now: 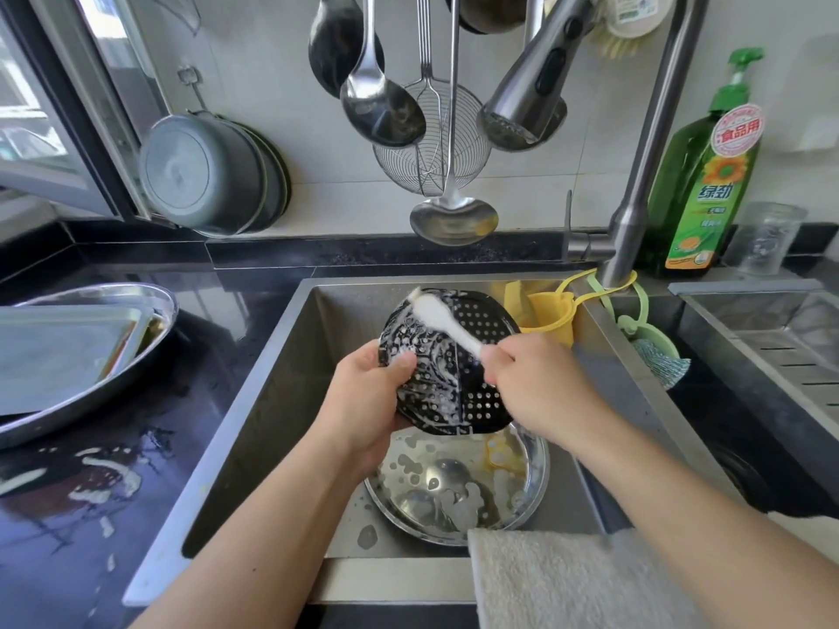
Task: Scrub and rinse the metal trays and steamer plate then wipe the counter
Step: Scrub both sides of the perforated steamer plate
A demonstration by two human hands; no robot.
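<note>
Over the sink point(281, 383) my left hand point(363, 397) grips the left edge of a dark perforated steamer plate point(472, 379), tilted up and streaked with white suds. My right hand point(531, 379) holds the handle of a white brush point(436, 315), whose head lies on the plate's upper left part. Below the plate a round metal tray point(458, 492) with foam and water sits in the sink bottom. On the left counter a rectangular metal tray point(63, 351) rests inside an oval metal tray point(150, 306).
The black counter point(113, 483) at left is wet with suds. A beige cloth point(567, 578) hangs over the sink's front edge. The faucet head point(526, 106) and hanging ladles are above. A green detergent bottle point(703, 183) stands at the right. A yellow holder point(549, 315) hangs in the sink corner.
</note>
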